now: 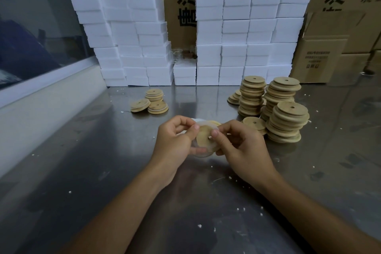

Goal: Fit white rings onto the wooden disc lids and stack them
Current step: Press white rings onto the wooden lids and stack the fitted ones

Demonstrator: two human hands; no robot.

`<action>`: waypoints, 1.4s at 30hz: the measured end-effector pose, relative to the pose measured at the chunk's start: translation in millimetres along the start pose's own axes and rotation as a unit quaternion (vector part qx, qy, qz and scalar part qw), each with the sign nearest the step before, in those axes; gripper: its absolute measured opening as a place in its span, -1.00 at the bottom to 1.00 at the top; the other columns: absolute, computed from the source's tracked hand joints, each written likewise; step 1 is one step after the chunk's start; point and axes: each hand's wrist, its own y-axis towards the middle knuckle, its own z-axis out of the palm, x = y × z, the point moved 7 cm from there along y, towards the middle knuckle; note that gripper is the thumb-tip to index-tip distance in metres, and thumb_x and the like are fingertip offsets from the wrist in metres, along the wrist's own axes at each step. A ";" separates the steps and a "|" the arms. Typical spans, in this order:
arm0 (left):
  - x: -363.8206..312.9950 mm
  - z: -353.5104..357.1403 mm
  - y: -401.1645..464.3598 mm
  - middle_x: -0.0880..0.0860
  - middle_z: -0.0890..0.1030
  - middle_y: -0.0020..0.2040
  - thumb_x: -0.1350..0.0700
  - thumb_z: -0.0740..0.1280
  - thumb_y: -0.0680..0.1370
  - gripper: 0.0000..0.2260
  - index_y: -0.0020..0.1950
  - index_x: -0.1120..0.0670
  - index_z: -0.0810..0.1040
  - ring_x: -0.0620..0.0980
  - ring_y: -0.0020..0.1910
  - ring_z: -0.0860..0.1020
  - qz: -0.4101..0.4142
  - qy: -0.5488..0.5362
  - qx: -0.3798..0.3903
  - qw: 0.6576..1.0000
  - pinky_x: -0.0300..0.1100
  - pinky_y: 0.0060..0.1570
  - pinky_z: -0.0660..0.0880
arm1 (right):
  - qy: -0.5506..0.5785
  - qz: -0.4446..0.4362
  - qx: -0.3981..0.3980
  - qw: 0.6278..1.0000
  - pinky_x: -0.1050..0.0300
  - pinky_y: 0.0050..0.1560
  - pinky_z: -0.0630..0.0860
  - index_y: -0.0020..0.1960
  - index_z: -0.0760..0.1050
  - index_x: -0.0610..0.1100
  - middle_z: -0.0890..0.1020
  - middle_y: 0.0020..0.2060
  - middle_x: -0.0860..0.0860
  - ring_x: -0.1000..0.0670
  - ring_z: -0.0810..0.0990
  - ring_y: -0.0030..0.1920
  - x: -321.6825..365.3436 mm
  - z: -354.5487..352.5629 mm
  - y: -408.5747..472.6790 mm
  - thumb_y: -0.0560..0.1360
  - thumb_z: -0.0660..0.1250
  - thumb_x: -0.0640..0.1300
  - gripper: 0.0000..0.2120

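Above the middle of the steel table, both hands hold one wooden disc lid point(203, 137) upright, its centre hole facing me. A translucent white ring point(203, 153) sits around the lid's edge. My left hand point(175, 138) pinches the ring and lid at the upper left, thumb on the rim. My right hand point(239, 146) grips the lid from the right, thumb pressed near the hole. Tall stacks of bare wooden lids point(286, 121) stand at the right. A small group of ringed lids point(153, 102) lies at the back left.
A wall of white foam boxes point(237, 47) and cardboard cartons point(323, 57) closes off the back of the steel table point(103, 171). A white ledge point(41, 105) under a window runs along the left. White crumbs dot the tabletop.
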 end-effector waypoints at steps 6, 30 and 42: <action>-0.3 -0.2 1.4 0.20 0.62 0.04 0.26 0.37 0.55 -0.92 -0.14 0.17 0.55 0.13 -0.07 0.67 0.027 0.015 -0.003 1.000 -0.06 -0.31 0.63 | 0.047 0.040 -0.013 0.998 -0.16 -0.22 0.68 -0.13 0.58 -0.14 0.70 -0.28 -0.05 -0.04 0.71 -0.26 0.2 -0.6 0.1 0.47 0.41 0.03 -0.78; 2.4 -9.5 9.6 0.20 0.65 -0.08 0.31 0.39 0.52 -0.88 -0.21 0.18 0.61 0.09 -0.17 0.68 0.009 0.091 0.017 0.996 -0.09 -0.30 0.63 | 0.186 0.248 0.054 0.949 0.01 -0.10 0.69 -0.20 0.55 -0.29 0.68 -0.29 -0.19 -0.10 0.71 -0.16 -21.9 2.2 -0.7 0.51 0.42 -0.29 -0.87; 3.2 -10.1 13.9 0.10 0.61 -0.08 0.31 0.36 0.55 -0.79 -0.25 0.08 0.56 0.06 -0.27 0.69 0.068 0.155 0.065 0.983 0.04 -0.19 0.66 | 0.134 0.196 0.074 0.969 -0.06 0.01 0.66 -0.16 0.59 -0.27 0.73 -0.21 -0.21 -0.19 0.73 -0.13 -15.7 -2.6 0.2 0.48 0.44 -0.28 -0.93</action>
